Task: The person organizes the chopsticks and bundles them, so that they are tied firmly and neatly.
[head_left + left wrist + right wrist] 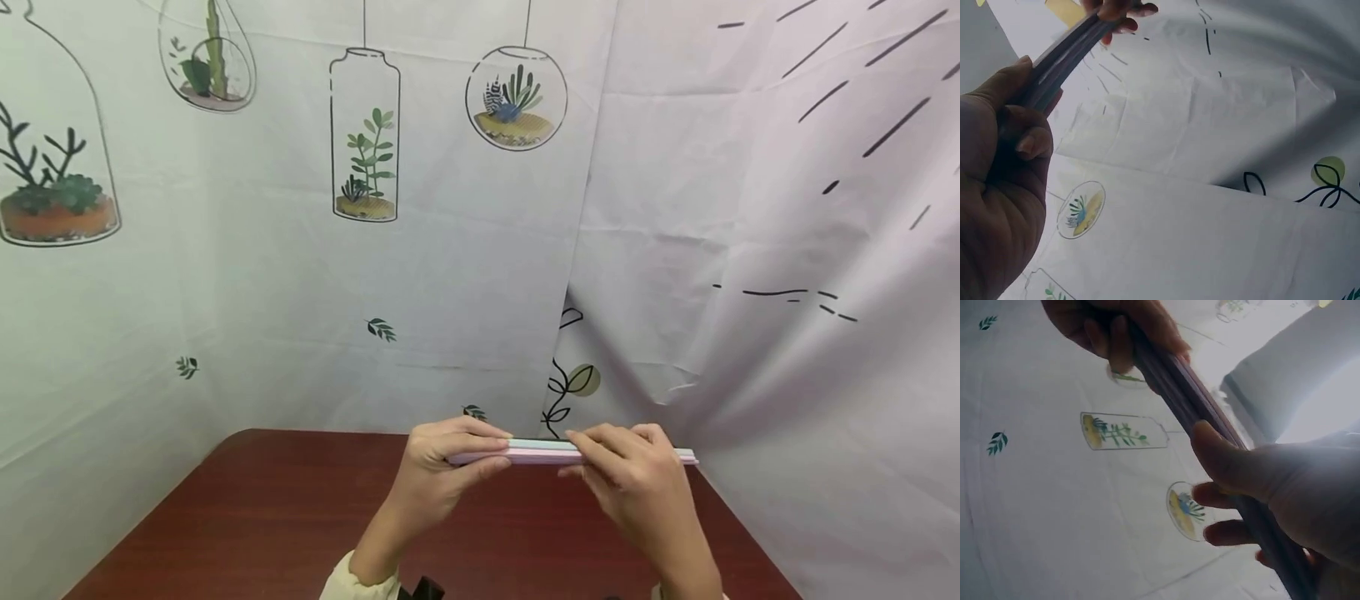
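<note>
A long, thin bundle of pastel layers (543, 452), light blue above pink and lilac, is held level above the table in the head view; its exact kind is unclear. My left hand (442, 467) grips its left end, thumb below and fingers above. Further right, my right hand (637, 471) holds it near the right end, which sticks out past the knuckles. In the left wrist view the bundle (1065, 57) looks dark and ridged lengthwise. The right wrist view shows the right thumb (1222, 453) on one side of it and fingertips on the other.
Beneath the hands lies a dark red wooden table (300, 517). Behind and beside it hangs a white cloth (465, 275) printed with plants in glass jars, with folds at the right. A bright lamp (1335, 400) glares in the right wrist view.
</note>
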The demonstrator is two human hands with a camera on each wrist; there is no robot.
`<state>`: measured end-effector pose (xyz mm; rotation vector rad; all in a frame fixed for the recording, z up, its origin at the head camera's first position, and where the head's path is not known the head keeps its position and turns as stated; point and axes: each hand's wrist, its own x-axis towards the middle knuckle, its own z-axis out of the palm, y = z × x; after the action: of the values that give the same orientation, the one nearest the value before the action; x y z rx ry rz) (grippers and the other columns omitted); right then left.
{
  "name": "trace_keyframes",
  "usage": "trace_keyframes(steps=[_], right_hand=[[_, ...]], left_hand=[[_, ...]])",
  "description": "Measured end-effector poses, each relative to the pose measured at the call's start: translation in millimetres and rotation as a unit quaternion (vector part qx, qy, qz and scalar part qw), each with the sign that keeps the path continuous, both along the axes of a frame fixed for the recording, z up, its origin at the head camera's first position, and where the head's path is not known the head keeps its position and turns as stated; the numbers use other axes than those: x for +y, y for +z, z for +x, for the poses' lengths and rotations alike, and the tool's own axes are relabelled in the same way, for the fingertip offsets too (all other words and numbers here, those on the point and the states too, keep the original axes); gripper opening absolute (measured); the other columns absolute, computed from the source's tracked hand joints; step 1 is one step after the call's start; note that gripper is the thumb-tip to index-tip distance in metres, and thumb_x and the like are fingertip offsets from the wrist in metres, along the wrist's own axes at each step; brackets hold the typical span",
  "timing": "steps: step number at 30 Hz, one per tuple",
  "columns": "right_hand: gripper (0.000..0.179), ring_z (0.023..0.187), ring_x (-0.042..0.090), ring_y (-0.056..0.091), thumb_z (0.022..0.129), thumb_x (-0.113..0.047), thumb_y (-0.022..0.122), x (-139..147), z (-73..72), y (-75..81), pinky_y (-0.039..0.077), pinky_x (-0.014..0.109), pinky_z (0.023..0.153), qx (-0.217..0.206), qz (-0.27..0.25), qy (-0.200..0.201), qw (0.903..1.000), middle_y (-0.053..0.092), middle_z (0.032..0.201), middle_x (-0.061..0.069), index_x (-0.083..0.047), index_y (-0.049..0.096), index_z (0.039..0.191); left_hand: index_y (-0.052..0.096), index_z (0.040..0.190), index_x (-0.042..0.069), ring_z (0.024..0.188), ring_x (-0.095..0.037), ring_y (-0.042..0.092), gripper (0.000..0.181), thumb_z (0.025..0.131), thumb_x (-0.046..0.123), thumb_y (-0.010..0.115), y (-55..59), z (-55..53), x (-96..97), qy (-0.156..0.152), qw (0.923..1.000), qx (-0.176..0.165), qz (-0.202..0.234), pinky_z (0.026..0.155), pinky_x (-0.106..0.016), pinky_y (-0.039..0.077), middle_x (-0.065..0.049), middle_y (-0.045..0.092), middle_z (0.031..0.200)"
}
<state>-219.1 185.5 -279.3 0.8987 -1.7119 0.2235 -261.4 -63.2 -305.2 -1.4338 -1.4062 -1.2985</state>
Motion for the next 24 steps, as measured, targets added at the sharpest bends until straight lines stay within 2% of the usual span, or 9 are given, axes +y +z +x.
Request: trace_keyframes(steps=[5, 10, 14, 19, 22, 24], right_hand=[[0.050, 0.078, 0.013, 0.066, 0.099, -0.050, 0.053, 12.3, 8.6, 5.0, 0.040, 0.032, 0.077, -0.041, -0.014, 0.029, 0.9987, 0.073, 0.091, -0.003, -0.006, 0.076, 0.106], [0.042, 0.071, 0.012, 0.064, 0.104, -0.038, 0.051, 8.9, 4.7, 5.5, 0.043, 0.029, 0.067, 0.016, -0.002, 0.039, 0.9991, 0.071, 0.085, -0.004, -0.005, 0.076, 0.097], [0.045, 0.063, 0.012, 0.060, 0.105, -0.037, 0.049, -0.7, 4.9, 6.7, 0.041, 0.028, 0.058, 0.064, -0.011, 0.027, 0.9975, 0.069, 0.080, -0.004, -0.005, 0.077, 0.091], [0.046, 0.058, 0.013, 0.057, 0.104, -0.040, 0.050, -13.4, 9.6, 9.8, 0.039, 0.030, 0.054, 0.109, -0.007, 0.015, 0.9939, 0.069, 0.078, -0.004, -0.006, 0.077, 0.088], [0.044, 0.059, 0.012, 0.056, 0.102, -0.041, 0.052, -20.0, 10.2, 8.7, 0.039, 0.029, 0.055, 0.107, 0.013, 0.026, 0.9938, 0.072, 0.081, -0.003, -0.006, 0.078, 0.093], [0.045, 0.061, 0.010, 0.057, 0.101, -0.043, 0.053, -18.8, 10.8, 7.8, 0.040, 0.028, 0.058, 0.082, 0.013, 0.035, 0.9959, 0.072, 0.083, -0.004, -0.006, 0.077, 0.098]], left_hand=[[0.076, 0.098, -0.002, 0.083, -0.021, 0.071, 0.022, 0.077, -0.008, 0.079, 3.8, 1.1, -3.7, 0.009, 0.9998, 0.016, 0.002, 0.067, -0.027, 0.058, -0.016, 0.073, 0.097], [0.076, 0.097, 0.000, 0.084, -0.022, 0.071, 0.022, 0.077, -0.010, 0.079, 2.5, -1.8, -6.5, 0.009, 0.9999, 0.007, 0.007, 0.067, -0.027, 0.058, -0.015, 0.073, 0.097], [0.076, 0.096, 0.001, 0.084, -0.022, 0.070, 0.023, 0.077, -0.011, 0.079, 1.4, -1.7, -6.8, 0.008, 0.9997, -0.002, 0.021, 0.067, -0.027, 0.058, -0.015, 0.072, 0.095], [0.076, 0.096, -0.001, 0.083, -0.022, 0.070, 0.020, 0.078, -0.010, 0.079, 2.4, 4.7, -1.2, 0.001, 0.9997, 0.001, 0.023, 0.066, -0.027, 0.058, -0.016, 0.072, 0.095], [0.075, 0.098, -0.001, 0.082, -0.021, 0.069, 0.020, 0.079, -0.007, 0.079, 3.8, 9.3, 2.5, 0.005, 0.9999, 0.007, 0.007, 0.065, -0.027, 0.058, -0.015, 0.071, 0.096], [0.075, 0.098, -0.001, 0.082, -0.020, 0.069, 0.020, 0.079, -0.006, 0.080, 4.7, 11.1, 2.1, 0.010, 0.9999, 0.008, 0.000, 0.066, -0.026, 0.058, -0.015, 0.071, 0.096]])
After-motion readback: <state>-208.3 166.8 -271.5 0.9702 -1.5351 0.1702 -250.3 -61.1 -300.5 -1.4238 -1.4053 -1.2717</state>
